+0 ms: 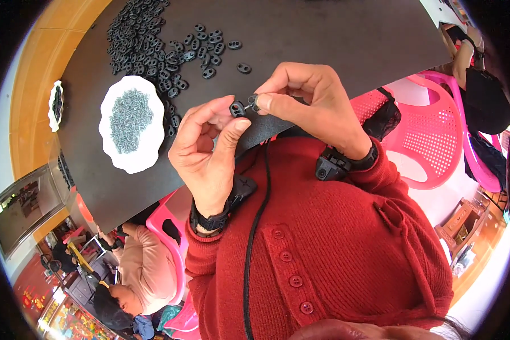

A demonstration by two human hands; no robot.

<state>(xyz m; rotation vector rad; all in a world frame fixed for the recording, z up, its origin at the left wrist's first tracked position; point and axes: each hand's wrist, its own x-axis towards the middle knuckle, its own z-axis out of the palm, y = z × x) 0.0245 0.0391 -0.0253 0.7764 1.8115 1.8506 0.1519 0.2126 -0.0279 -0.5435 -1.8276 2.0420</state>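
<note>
Close to the table's near edge, my left hand (208, 148) pinches a black two-hole cord lock piece (238, 109) between thumb and forefinger. Facing it, my right hand (313, 105) grips another small black cord lock part (254, 102), partly covered by its fingertips. A thin metal spring (247, 106) bridges the narrow gap between these two parts. Left of my hands, a white scalloped plate (109, 107) carries a heap of small metal springs (131, 121). Beyond it lies a big pile of black two-hole cord lock pieces (136, 42), with several strewn loosely toward the middle.
The dark table (334, 34) bends away at its edges. A second scalloped dish (55, 106) with dark bits is at far left. Pink plastic chairs (430, 130) stand at right. A person in a pale top (147, 263) sits lower left; another person's arm (463, 59) shows at upper right.
</note>
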